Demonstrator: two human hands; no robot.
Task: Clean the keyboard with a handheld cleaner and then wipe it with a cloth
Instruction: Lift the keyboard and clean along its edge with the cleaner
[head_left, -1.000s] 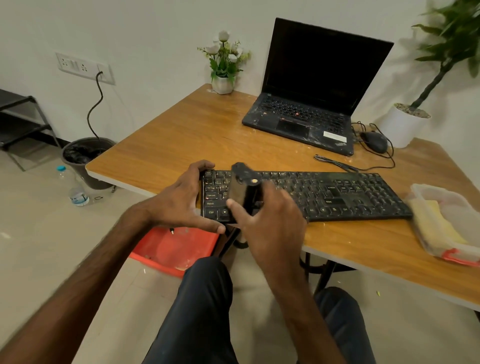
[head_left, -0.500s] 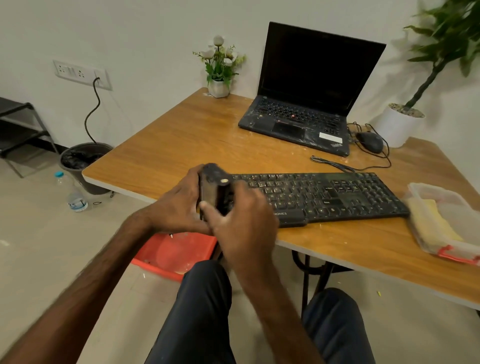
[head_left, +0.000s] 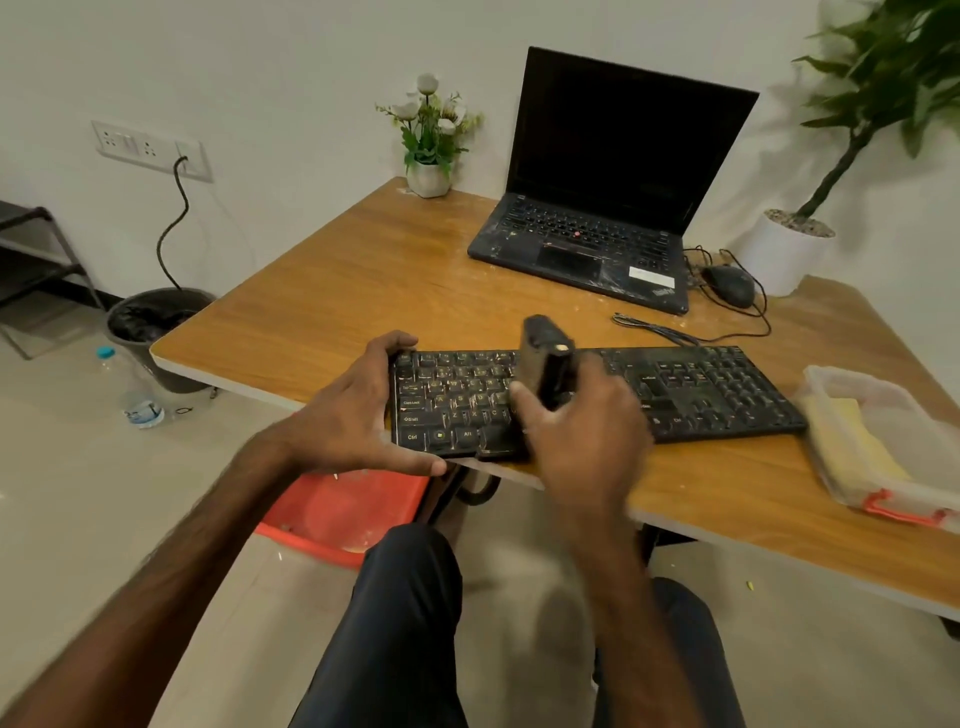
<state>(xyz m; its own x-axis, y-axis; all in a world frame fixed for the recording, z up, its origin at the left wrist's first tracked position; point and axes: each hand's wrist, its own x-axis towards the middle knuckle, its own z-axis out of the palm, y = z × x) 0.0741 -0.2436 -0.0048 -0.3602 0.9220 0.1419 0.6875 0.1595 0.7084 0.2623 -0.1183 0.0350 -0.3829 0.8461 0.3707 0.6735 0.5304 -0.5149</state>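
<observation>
A black keyboard (head_left: 701, 389) lies along the near edge of the wooden table (head_left: 363, 280). My left hand (head_left: 353, 415) grips its left end, thumb under the front edge and fingers curled over the back corner. My right hand (head_left: 582, 436) holds a black handheld cleaner (head_left: 543, 369) upright, its lower end on the keys left of the keyboard's middle. A yellow cloth (head_left: 852, 452) lies inside a clear plastic container (head_left: 893, 410) at the right end of the table.
An open black laptop (head_left: 597, 208) stands at the back with a mouse (head_left: 730, 286) and cable beside it. A small flower pot (head_left: 428, 179) and a large white planter (head_left: 784, 254) stand behind. A red basin (head_left: 332, 512), bin (head_left: 150, 332) and bottle (head_left: 137, 395) are on the floor.
The cleaner swept to the keyboard's left end, then back right toward its middle. My left hand kept its grip on the left end.
</observation>
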